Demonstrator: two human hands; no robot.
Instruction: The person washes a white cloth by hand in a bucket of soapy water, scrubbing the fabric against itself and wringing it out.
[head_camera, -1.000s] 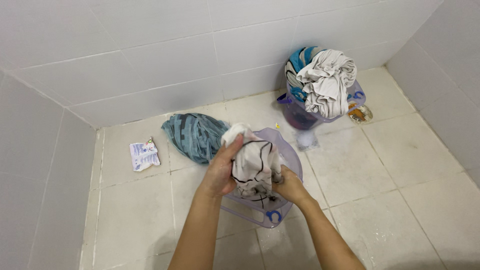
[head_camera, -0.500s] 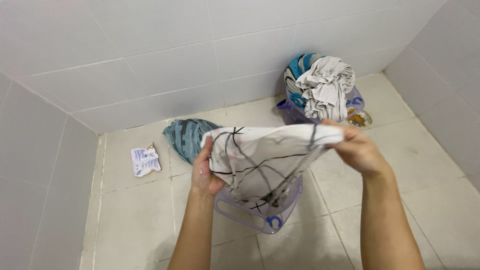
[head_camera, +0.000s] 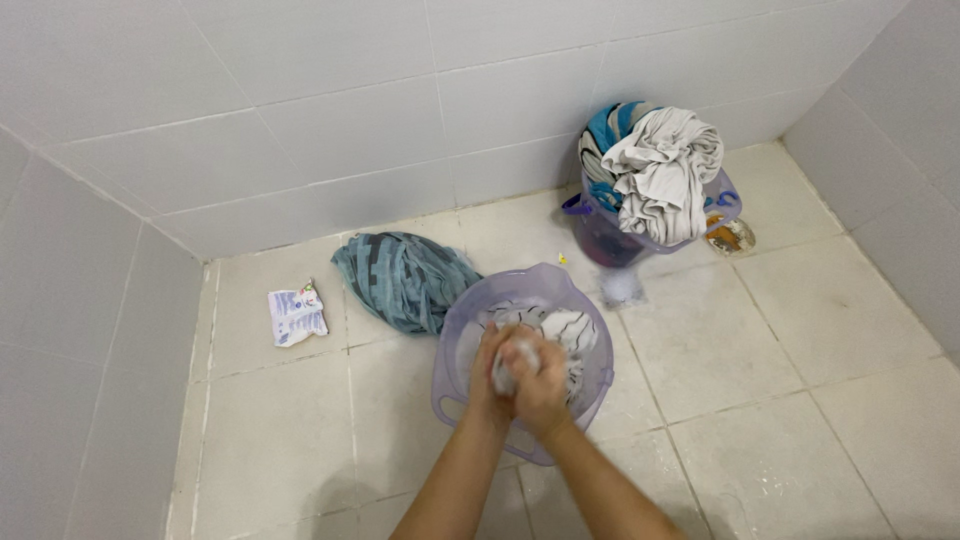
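I see both hands pressed together over the pale purple basin (head_camera: 455, 330), which sits on the tiled floor (head_camera: 830, 340) near the middle of the view. My left hand (head_camera: 492, 378) and right hand (head_camera: 545, 385) are each in a closed grip on the same bunch of the white cloth with black lines (head_camera: 572, 330), and the knuckles of one touch the other. A small wad of the cloth shows between the fingers, and the rest of it lies in the basin behind the hands, spread toward the far rim. There seems to be some foam or water round it, though I cannot tell how much.

Just beside the basin, on its far left, a blue-grey striped garment (head_camera: 400, 280) lies heaped on the floor, with its edge touching or very nearly touching the basin's rim. Farther left, well apart from the basin, a small white sachet with blue print (head_camera: 297, 314) lies flat on a tile close to the side wall.

Behind the basin on the right, against the back wall, stands a darker purple bucket (head_camera: 600, 240) with handles. It is overfilled: a light grey garment (head_camera: 665, 170) is draped over the top and hangs down the front, and a blue-and-white striped piece (head_camera: 605, 130) sticks up behind it. A patch of white foam (head_camera: 622, 288) lies on the floor between bucket and basin. A small yellowish object (head_camera: 733, 235) rests just beside the bucket's right side; I cannot tell what it is.
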